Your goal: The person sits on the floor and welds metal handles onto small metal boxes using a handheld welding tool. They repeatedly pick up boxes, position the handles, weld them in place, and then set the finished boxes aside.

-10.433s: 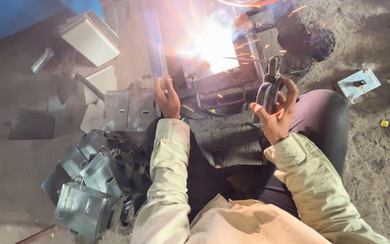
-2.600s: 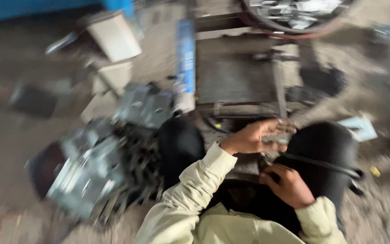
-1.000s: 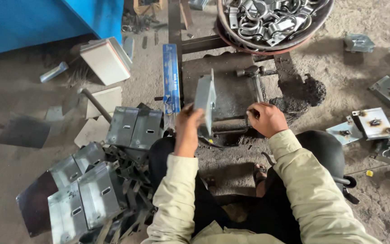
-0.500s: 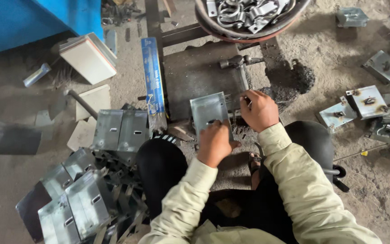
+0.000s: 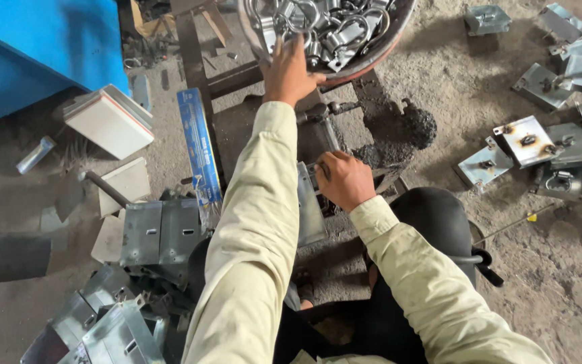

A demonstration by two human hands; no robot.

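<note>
Dusty workshop floor | left hand [image 5: 289,67] open over grey metal shackles [image 5: 331,30] in round pan [image 5: 399,20] | right hand [image 5: 343,178] pinning galvanised steel plate [image 5: 309,209] flat | best kept steady

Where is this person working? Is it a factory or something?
It looks like a small metal workshop. The person sits low on a dirt floor, the left hand reaches into a bowl of metal rings, and grey metal brackets lie in heaps around.

The sleeve hides most of the grey plate [image 5: 310,205]; the pan [image 5: 372,50] of rings runs off the top edge.
</note>
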